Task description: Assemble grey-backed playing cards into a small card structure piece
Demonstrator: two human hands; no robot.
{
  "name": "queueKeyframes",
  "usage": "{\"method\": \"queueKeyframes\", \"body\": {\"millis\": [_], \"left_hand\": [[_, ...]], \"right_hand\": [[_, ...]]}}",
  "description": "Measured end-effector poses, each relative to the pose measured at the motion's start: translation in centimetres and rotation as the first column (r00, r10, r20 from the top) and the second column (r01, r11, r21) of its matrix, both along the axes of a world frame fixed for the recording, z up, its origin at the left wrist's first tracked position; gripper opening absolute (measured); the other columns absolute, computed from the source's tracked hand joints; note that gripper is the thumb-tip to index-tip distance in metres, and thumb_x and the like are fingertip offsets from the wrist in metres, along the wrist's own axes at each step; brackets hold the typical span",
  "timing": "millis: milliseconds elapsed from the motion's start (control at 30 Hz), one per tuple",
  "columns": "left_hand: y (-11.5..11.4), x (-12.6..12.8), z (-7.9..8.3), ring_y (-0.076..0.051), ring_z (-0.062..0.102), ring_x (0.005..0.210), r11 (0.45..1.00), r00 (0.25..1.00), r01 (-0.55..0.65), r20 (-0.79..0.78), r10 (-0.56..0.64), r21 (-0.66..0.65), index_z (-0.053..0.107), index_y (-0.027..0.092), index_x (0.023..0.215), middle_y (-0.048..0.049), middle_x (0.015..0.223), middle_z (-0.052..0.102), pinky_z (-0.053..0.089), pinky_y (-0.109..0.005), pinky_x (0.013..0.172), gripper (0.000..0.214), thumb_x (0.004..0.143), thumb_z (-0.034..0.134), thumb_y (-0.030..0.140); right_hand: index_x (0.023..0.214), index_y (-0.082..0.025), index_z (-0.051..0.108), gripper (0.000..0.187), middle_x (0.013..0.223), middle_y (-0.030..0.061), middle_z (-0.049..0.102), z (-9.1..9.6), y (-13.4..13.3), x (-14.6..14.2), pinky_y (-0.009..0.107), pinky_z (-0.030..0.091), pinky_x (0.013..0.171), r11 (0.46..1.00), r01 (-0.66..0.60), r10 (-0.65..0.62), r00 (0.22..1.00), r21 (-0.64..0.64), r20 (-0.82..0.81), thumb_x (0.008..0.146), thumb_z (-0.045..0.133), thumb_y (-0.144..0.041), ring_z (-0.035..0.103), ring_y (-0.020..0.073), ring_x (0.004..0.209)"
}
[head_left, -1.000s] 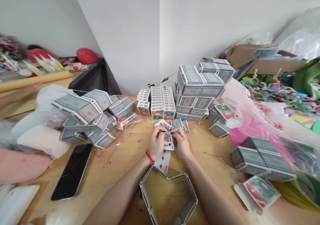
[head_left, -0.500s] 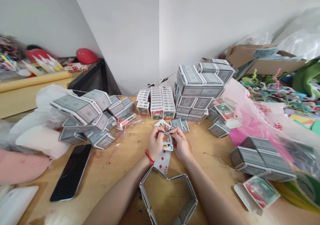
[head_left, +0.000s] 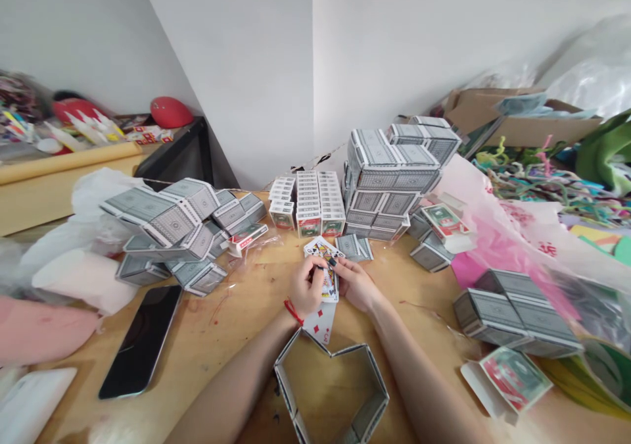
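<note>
My left hand (head_left: 306, 287), with a red string bracelet on its wrist, is closed with curled fingers at the left side of a king playing card (head_left: 330, 291). My right hand (head_left: 358, 283) pinches the same card from the right, its thumb lying near the top. Part of the card's face is hidden by fingers. Under and beyond it lie more face cards (head_left: 315, 243), fanned out. A diamond card (head_left: 320, 325) lies face up nearer to me. Between my forearms stands an open heart-shaped frame (head_left: 383, 381) made of folded cards.
Stacked card-built blocks stand at the left (head_left: 177, 214) and back right (head_left: 394, 181). Rows of card boxes (head_left: 309, 200) sit between them. A phone (head_left: 142, 342) lies on the left; an opened card box (head_left: 515, 378) and another block (head_left: 513, 316) lie right.
My left fingers have curled in and shifted slightly down over the card. My right fingers have spread along the card's right side. The king card has moved slightly lower; the frame stays put.
</note>
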State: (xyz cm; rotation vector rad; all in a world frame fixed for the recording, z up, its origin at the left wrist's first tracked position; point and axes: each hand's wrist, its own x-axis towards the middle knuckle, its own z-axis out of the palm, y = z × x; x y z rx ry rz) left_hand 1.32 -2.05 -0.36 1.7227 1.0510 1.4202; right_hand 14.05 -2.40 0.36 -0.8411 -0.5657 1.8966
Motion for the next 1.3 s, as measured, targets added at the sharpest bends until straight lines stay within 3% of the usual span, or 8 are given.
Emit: {"method": "queueKeyframes", "body": {"millis": [133,300,533,1067,1300], "left_hand": [[0.0,-0.1,0.1,-0.014,0.057,0.075,0.999,0.999,0.034,-0.026,-0.034,0.012,0.055,0.018,0.082,-0.0024,0.080,0.061,0.045,-0.026,0.069,0.014,0.079,0.042,0.015],[0.1,0.1,0.5,-0.015,0.057,0.083,0.995,0.995,-0.104,0.010,0.104,0.003,0.054,0.017,0.098,-0.0049,0.091,0.060,0.045,-0.027,0.073,0.021,0.083,0.040,0.019],[0.6,0.7,0.3,-0.014,0.053,0.076,0.982,0.959,-0.188,-0.216,0.181,-0.009,0.050,0.017,0.072,-0.0029,0.076,0.054,0.042,-0.027,0.069,0.015,0.084,0.045,0.026],[0.3,0.5,0.4,-0.015,0.055,0.079,0.988,0.985,-0.138,-0.109,0.131,-0.069,0.055,0.017,0.077,-0.0046,0.081,0.059,0.042,-0.027,0.072,0.018,0.086,0.042,0.025],[0.2,0.4,0.3,-0.015,0.056,0.076,0.992,0.991,-0.117,-0.077,0.112,-0.055,0.057,0.016,0.076,-0.0048,0.078,0.060,0.043,-0.027,0.070,0.021,0.086,0.041,0.027]], "right_hand": [[0.062,-0.018,0.049,0.030,0.053,-0.0057,0.047,-0.5,0.1,0.1,0.020,0.031,0.047,0.998,0.032,-0.033,0.999,0.059,0.017,0.061,0.074,-0.035,0.041,0.0068,0.046],[0.062,-0.020,0.045,0.034,0.053,-0.0064,0.045,-1.0,0.2,-0.3,0.020,0.031,0.045,0.976,0.173,-0.188,0.976,0.134,0.110,0.062,0.071,-0.041,0.039,0.0077,0.046],[0.064,-0.018,0.045,0.033,0.052,-0.0070,0.038,-1.6,-0.1,-1.4,0.019,0.025,0.042,0.924,0.268,-0.342,0.898,0.271,0.277,0.069,0.063,-0.046,0.031,0.0062,0.045],[0.064,-0.019,0.048,0.033,0.052,-0.0061,0.045,-1.4,-0.3,-1.3,0.020,0.031,0.043,0.963,0.175,-0.219,0.950,0.203,0.223,0.064,0.068,-0.044,0.038,0.0070,0.044],[0.060,-0.018,0.047,0.035,0.046,-0.0077,0.040,-0.5,-0.3,-1.2,0.019,0.025,0.039,0.969,0.146,-0.188,0.958,0.199,0.215,0.062,0.070,-0.044,0.031,0.0048,0.039]]}}
